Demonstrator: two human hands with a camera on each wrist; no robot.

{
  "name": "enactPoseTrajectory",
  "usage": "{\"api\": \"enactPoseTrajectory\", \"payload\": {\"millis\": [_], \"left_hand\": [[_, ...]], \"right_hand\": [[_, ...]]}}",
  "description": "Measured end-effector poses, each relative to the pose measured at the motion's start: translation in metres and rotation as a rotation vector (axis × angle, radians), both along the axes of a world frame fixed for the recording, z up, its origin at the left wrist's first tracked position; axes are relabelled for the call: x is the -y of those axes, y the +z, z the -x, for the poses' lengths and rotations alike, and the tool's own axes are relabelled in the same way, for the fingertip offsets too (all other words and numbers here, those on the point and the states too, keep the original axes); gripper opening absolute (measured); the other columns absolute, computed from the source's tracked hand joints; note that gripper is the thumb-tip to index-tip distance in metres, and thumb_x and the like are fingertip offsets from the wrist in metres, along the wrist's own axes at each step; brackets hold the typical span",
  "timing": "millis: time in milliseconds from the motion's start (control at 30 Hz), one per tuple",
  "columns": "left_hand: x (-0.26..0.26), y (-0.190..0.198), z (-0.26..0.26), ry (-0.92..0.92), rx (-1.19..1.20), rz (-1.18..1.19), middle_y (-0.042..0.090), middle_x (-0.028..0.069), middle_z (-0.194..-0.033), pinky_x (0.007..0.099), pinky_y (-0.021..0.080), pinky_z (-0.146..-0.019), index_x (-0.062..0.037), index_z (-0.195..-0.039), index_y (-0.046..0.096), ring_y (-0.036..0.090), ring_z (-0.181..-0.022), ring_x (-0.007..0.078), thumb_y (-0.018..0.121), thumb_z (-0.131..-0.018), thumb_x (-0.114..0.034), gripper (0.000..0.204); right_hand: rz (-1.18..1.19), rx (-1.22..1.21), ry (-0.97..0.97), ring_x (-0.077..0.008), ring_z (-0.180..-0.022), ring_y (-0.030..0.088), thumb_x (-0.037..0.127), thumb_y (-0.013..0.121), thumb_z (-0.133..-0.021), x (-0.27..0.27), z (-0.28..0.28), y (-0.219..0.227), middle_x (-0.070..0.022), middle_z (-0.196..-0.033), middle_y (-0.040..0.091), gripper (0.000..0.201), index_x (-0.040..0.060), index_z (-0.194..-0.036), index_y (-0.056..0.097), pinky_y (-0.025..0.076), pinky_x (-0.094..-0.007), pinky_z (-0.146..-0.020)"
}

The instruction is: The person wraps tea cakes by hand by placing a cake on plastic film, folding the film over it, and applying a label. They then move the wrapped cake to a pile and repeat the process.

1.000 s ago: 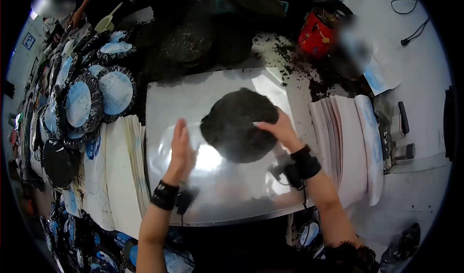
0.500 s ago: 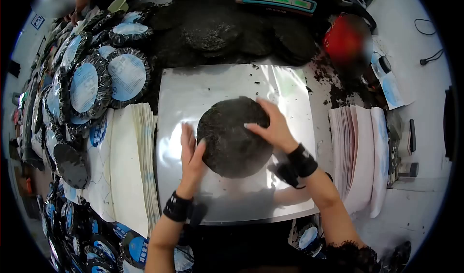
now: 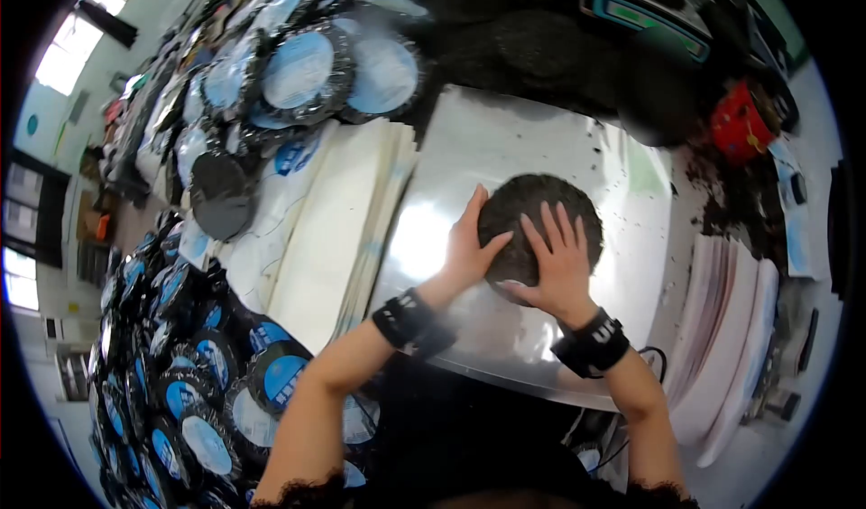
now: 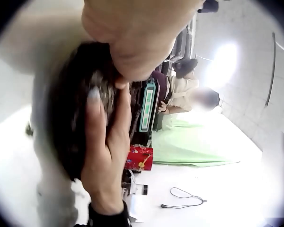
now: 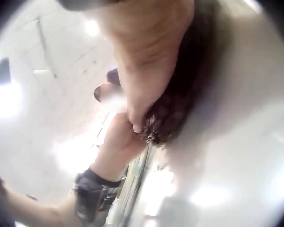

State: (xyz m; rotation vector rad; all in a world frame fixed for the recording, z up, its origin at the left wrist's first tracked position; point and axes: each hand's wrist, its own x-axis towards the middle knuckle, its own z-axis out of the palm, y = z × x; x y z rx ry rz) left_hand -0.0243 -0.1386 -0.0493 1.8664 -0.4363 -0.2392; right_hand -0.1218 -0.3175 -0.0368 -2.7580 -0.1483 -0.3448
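Observation:
A dark, rough, flattened round cake (image 3: 564,198) is over the shiny metal tray (image 3: 622,311) in the head view. My left hand (image 3: 469,247) holds its left rim, thumb over the top and fingers along the side. Spread across the near right part of the top lies my right hand (image 3: 561,270), its fingers straight and its thumb at the near edge. In the left wrist view the cake's dark, crumbly face (image 4: 68,109) shows beside the right hand (image 4: 104,146). The right wrist view shows the left hand (image 5: 123,137) close to the crumbly rim.
Paper stacks flank the tray, one on the left (image 3: 338,220) and one on the right (image 3: 713,347). Wrapped discs with blue labels (image 3: 298,67) pile up at the left. A scale (image 3: 645,13) and a red container (image 3: 744,121) stand behind. Another person (image 4: 180,94) is beyond the scale.
The head view has swung left. My left hand has come onto the cake's left rim, and the right has moved from its right edge to spread over the top.

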Motion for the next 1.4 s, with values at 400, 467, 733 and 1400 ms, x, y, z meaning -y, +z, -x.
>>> {"api": "enactPoseTrajectory", "payload": {"millis": [400, 467, 733, 1400], "left_hand": [[-0.162, 0.024, -0.009, -0.99, 0.278, -0.423, 0.069, -0.0023, -0.1, 0.0417, 0.041, -0.096, -0.0137, -0.083, 0.074, 0.058, -0.106, 0.0233, 0.081, -0.08, -0.023, 0.012], [-0.154, 0.046, -0.006, -1.035, 0.43, -0.546, 0.07, -0.0011, -0.099, 0.0461, 0.043, -0.101, -0.0126, -0.085, 0.074, 0.062, -0.105, 0.0235, 0.078, -0.084, -0.017, 0.006], [-0.037, 0.036, 0.044, -0.379, 0.555, -0.385, 0.041, 0.0262, -0.153, 0.048, 0.036, -0.115, 0.0071, -0.154, 0.029, 0.043, -0.14, 0.0415, 0.089, -0.076, -0.041, 0.109], [0.029, -0.005, 0.014, -0.355, 0.46, -0.432, 0.051, 0.0199, -0.134, 0.0489, 0.043, -0.103, 0.0, -0.146, 0.048, 0.05, -0.121, 0.04, 0.09, -0.063, -0.056, 0.108]], "right_hand": [[0.019, -0.014, -0.016, -0.0435, -0.151, 0.028, 0.069, 0.071, -0.077, 0.005, 0.0, -0.011, -0.0257, -0.159, 0.036, 0.098, 0.012, -0.153, 0.045, 0.018, -0.0617, -0.122], [0.051, -0.023, -0.011, -0.0431, -0.151, 0.026, 0.072, 0.069, -0.078, 0.006, 0.0, -0.011, -0.0254, -0.16, 0.035, 0.103, 0.0083, -0.154, 0.042, 0.017, -0.0614, -0.122], [-0.08, -0.001, -0.038, -0.0432, -0.152, 0.025, 0.066, 0.072, -0.08, 0.006, -0.002, -0.023, -0.0246, -0.159, 0.037, 0.108, -0.0045, -0.153, 0.036, 0.017, -0.0594, -0.123], [-0.358, 0.088, -0.148, -0.0402, -0.117, 0.059, 0.031, 0.082, -0.082, 0.024, 0.023, 0.001, -0.021, -0.128, 0.061, 0.065, 0.0005, -0.135, 0.06, 0.048, -0.0437, -0.101]]}}
